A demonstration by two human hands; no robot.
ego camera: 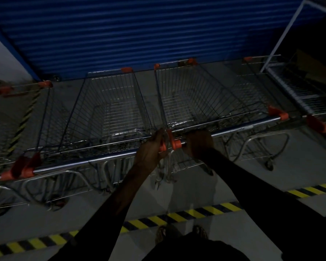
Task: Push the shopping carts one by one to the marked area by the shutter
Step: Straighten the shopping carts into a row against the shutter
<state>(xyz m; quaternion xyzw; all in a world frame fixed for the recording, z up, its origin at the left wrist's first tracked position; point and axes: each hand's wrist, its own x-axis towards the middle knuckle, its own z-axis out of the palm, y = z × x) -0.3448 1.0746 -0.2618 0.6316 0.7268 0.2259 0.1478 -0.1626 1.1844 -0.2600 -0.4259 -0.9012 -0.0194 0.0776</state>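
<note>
Two wire shopping carts stand side by side, facing the blue shutter [120, 34]. The left cart [109, 110] has a chrome handle [83, 162] with orange end caps. The right cart [196, 95] has a like handle [243, 127]. My left hand [150, 149] grips the right end of the left cart's handle at its orange cap. Just beside it, my right hand [198, 146] curls over the left end of the right cart's handle. Both carts are inside the striped floor tape [177, 216].
Another cart [17, 95] stands at the far left and one more [256, 81] at the far right. A white metal frame [282, 34] leans by the shutter's right side over a wire rack [299, 91]. Grey floor lies behind the tape, where my feet [181, 234] stand.
</note>
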